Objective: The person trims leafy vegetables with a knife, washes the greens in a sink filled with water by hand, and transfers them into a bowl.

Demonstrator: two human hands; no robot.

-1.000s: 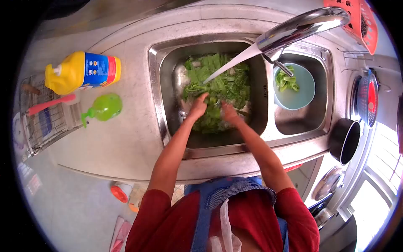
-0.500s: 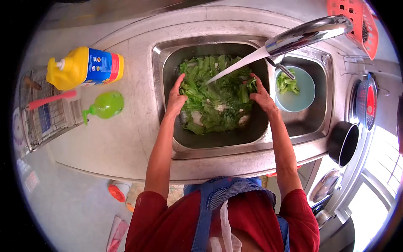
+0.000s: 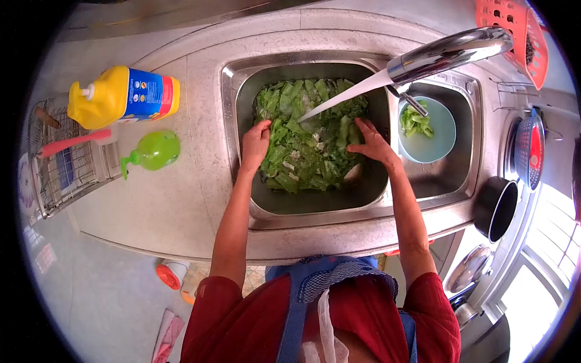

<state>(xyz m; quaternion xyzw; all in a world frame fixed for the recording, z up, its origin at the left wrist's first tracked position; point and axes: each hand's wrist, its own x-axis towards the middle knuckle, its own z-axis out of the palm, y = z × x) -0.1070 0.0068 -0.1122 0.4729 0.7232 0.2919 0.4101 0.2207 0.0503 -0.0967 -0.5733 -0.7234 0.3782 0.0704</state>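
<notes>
Cut leafy greens (image 3: 308, 142) float in water, filling the large basin of the steel sink (image 3: 315, 221). My left hand (image 3: 256, 144) is at the left edge of the leaves, fingers touching them and partly hidden, not closed on anything visible. On the right edge of the pile lies my right hand (image 3: 372, 144), open, its thumb apart from its fingers and the fingertips against the leaves. From the chrome faucet (image 3: 448, 54), a white stream of water runs onto the middle of the greens.
In the smaller basin sits a light blue bowl (image 3: 436, 139) with cut green pieces (image 3: 416, 124). A yellow jug (image 3: 124, 97) and a green pump bottle (image 3: 156, 150) stand left, beside a wire rack (image 3: 72, 163). A black pot (image 3: 495, 209) and red basket (image 3: 514, 36) are right.
Both hands have moved inward over the greens, the right one further left with its thumb extended. The leaves have shifted and look more pressed down. The water keeps running.
</notes>
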